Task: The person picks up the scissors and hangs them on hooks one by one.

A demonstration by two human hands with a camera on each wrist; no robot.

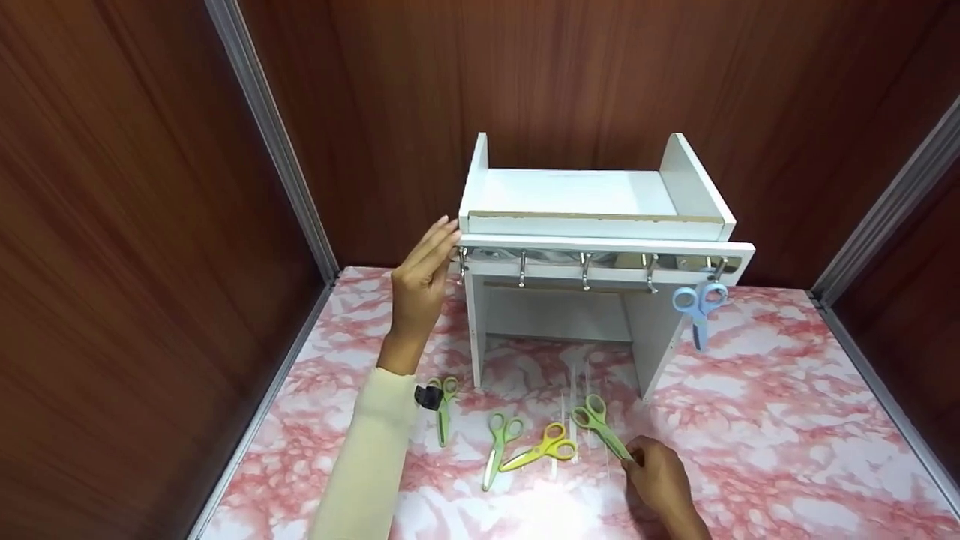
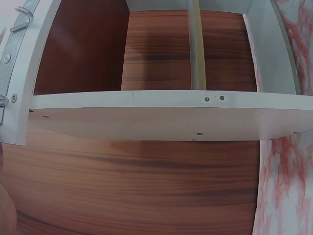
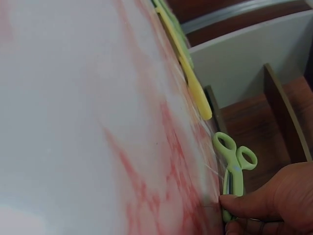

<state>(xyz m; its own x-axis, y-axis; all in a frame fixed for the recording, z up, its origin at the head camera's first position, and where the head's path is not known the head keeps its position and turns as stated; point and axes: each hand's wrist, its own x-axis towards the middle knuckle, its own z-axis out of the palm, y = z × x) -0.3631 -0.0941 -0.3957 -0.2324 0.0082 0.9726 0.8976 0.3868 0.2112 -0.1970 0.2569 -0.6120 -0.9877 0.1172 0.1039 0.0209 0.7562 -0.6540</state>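
Note:
My right hand [image 1: 660,480] pinches a pair of green scissors [image 1: 602,424] by the blade end, its handle loops pointing away toward the rack. In the right wrist view the thumb and fingers of that hand [image 3: 274,205] grip the green scissors [image 3: 234,166] low on the blades. With fingers extended, my left hand [image 1: 424,281] rests against the left end of the white rack [image 1: 600,246]. Along the rack's front runs a row of metal hooks [image 1: 586,270]. Blue scissors [image 1: 700,307] hang by a loop from the rightmost hook.
On the red-and-white marbled table lie yellow scissors [image 1: 541,448], green scissors [image 1: 499,450] beside them, and more green scissors [image 1: 443,412] near the left sleeve. Brown wood-look panels [image 1: 360,112] enclose the table at the back and sides.

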